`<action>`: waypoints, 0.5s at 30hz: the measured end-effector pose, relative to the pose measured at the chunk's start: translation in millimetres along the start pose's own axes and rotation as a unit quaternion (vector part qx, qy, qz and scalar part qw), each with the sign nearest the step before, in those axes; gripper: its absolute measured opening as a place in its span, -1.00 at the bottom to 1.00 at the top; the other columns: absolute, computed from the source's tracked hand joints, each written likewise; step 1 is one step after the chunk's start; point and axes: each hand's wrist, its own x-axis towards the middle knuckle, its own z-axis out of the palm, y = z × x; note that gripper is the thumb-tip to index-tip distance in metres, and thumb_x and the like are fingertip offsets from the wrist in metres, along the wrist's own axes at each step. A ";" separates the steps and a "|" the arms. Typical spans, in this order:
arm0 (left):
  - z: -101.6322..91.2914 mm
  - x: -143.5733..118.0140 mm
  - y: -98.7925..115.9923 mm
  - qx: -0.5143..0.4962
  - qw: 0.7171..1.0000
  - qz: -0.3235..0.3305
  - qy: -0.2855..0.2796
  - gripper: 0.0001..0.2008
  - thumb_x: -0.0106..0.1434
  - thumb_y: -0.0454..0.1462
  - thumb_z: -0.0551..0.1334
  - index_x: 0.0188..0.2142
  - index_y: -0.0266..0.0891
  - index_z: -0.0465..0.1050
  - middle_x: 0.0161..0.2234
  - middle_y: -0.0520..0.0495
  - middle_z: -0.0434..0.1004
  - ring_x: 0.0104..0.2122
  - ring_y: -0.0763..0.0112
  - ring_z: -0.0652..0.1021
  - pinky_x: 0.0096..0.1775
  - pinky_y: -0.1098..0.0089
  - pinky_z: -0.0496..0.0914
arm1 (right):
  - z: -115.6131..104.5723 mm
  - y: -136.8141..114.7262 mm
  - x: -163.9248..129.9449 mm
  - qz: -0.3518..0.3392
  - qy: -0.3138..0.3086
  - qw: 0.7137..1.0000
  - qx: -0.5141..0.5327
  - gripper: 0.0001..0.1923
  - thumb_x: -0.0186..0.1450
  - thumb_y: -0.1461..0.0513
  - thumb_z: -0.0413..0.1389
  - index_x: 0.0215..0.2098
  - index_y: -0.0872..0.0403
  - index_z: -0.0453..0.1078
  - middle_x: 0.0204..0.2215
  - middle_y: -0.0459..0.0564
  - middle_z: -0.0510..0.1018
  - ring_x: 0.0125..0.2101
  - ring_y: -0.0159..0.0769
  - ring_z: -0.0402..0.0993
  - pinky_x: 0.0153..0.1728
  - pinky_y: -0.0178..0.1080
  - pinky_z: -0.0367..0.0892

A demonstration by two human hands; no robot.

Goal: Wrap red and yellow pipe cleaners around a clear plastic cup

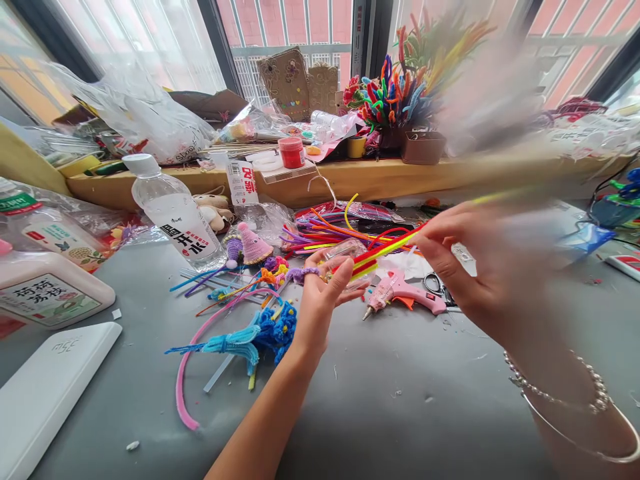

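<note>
Left hand [325,283] pinches red and yellow stems [380,253]; right hand [470,267] grips them farther right, fingers closed. Best kept aligned, taut.

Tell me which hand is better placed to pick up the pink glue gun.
Probably the right hand: the glue gun lies just beside and below it. The left hand is also near, but pinches the red and yellow pipe cleaners.

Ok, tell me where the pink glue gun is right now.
The pink glue gun lies on the grey table, just below the two hands, between the left hand and the right hand, beside the scissors.
</note>
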 end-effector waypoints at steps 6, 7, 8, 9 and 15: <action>-4.2 3.4 -2.1 -0.068 0.997 0.036 0.015 -0.49 0.09 -0.18 0.21 -0.01 -0.21 0.06 -0.03 -0.25 0.33 -0.19 0.20 0.52 -0.22 0.22 0.43 | 16.6 9.1 -0.2 0.048 -0.141 0.987 0.055 -0.74 0.24 0.15 0.00 -0.54 0.08 0.37 -0.58 -0.08 0.44 -0.57 -0.43 0.30 -0.55 -0.34 0.18; -4.0 3.1 -2.2 -0.068 0.997 0.042 0.013 -0.51 0.10 -0.19 0.20 -0.02 -0.21 0.08 -0.03 -0.25 0.34 -0.16 0.19 0.50 -0.20 0.22 0.42 | 20.7 11.2 -0.3 0.068 -0.150 0.984 0.072 -0.80 0.21 0.15 0.03 -0.43 0.08 0.41 -0.49 -0.06 0.48 -0.52 -0.42 0.34 -0.52 -0.35 0.22; -3.5 2.6 -2.2 -0.067 0.997 0.046 0.009 -0.53 0.10 -0.20 0.20 -0.02 -0.21 0.09 -0.03 -0.24 0.34 -0.14 0.18 0.49 -0.19 0.21 0.42 | 24.4 12.9 -0.3 0.093 -0.158 0.978 0.100 -0.80 0.19 0.14 0.06 -0.34 0.08 0.42 -0.41 -0.04 0.50 -0.46 -0.39 0.38 -0.49 -0.35 0.25; -2.7 1.9 -2.1 -0.066 0.997 0.050 0.005 -0.54 0.11 -0.20 0.20 -0.03 -0.19 0.08 -0.03 -0.23 0.34 -0.13 0.18 0.48 -0.19 0.21 0.42 | 27.8 14.1 -0.4 0.119 -0.163 0.970 0.137 -0.77 0.17 0.13 0.08 -0.28 0.08 0.42 -0.36 -0.02 0.51 -0.41 -0.38 0.39 -0.47 -0.35 0.28; 5.3 -2.1 -2.3 -0.066 0.996 0.062 -0.016 -0.56 0.07 -0.23 0.24 -0.11 -0.14 0.08 0.00 -0.17 0.29 -0.09 0.19 0.45 -0.17 0.21 0.41 | 40.5 14.3 -3.5 0.263 -0.104 0.891 0.355 -0.81 0.10 0.11 0.15 -0.41 0.06 0.44 -0.50 -0.11 0.48 -0.47 -0.45 0.35 -0.51 -0.42 0.25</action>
